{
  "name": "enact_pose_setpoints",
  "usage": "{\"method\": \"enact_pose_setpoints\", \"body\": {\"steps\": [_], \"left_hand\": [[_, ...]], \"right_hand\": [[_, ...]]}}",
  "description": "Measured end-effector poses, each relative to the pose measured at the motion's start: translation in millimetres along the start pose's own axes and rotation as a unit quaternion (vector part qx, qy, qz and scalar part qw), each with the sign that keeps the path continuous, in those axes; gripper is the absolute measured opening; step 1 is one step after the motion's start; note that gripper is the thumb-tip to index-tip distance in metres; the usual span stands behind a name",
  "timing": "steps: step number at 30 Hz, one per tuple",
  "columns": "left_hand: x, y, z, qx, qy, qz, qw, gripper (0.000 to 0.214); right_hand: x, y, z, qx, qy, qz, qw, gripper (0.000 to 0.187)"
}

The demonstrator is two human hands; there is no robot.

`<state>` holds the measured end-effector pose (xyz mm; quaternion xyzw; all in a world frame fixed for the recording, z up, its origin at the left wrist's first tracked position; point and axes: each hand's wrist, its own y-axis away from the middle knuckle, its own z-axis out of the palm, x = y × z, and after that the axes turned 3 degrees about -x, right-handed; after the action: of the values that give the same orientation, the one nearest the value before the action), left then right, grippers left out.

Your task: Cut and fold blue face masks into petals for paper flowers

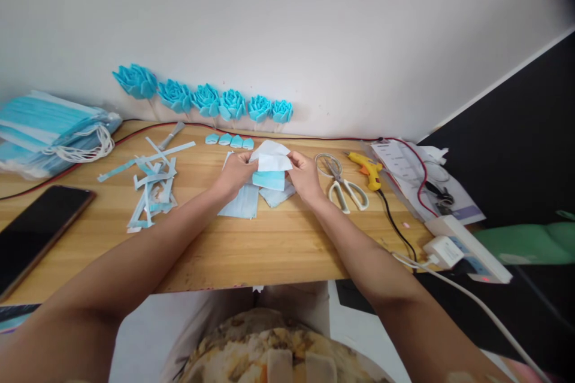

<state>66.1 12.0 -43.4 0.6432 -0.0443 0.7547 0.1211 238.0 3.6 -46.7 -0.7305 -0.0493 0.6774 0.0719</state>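
Fabric piece (pixel 272 163), white w/ blue panel below, is held up btwn both hands, over pale-blue sheets (pixel 240 203) laid on wooden table (pixel 278 251). Judged by look: thin nonwoven, mask-type mat'l. Prob. v. light and limp, so almost no load is put on the grip. Surface looks dry + matte; slip risk est. low. Creases are prob. set easily, and edges could be stretched or torn if yanked. Best gripped at opp. side edges w/ a light thumb-finger pinch, slight tension, middle left free so it isn't crumpled. Whether white & blue are one ply or two can't be told from this angle.

Left hand (pixel 236 172): nearly closed, left edge of piece pinched btwn thumb + fingers. Right hand (pixel 305 175): same, right edge pinched. Some fingers are hidden, so exact no. of contacts can't be told. Hands are kept apart by the width of the piece. Scissors (pixel 338 178) are parked just beside the right hand, glue gun (pixel 370 172) farther R; neither is touched.
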Motion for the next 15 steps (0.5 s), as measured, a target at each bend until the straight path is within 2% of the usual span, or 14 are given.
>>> {"method": "enact_pose_setpoints", "body": {"steps": [6,12,15], "left_hand": [[-3,-4,-4.5,0.008,0.07,0.014,0.997,0.043],[-3,-14,-13.3,0.089,0.121,-0.002,0.989,0.031],[-2,-15,-13.5,0.093,0.132,-0.007,0.987,0.029]], "right_hand": [[-3,-4,-8,0.043,0.025,-0.005,0.999,0.021],[0,-9,-14,0.076,-0.071,0.022,0.994,0.03],[4,-10,-13,0.089,-0.082,0.037,0.992,0.038]]}}
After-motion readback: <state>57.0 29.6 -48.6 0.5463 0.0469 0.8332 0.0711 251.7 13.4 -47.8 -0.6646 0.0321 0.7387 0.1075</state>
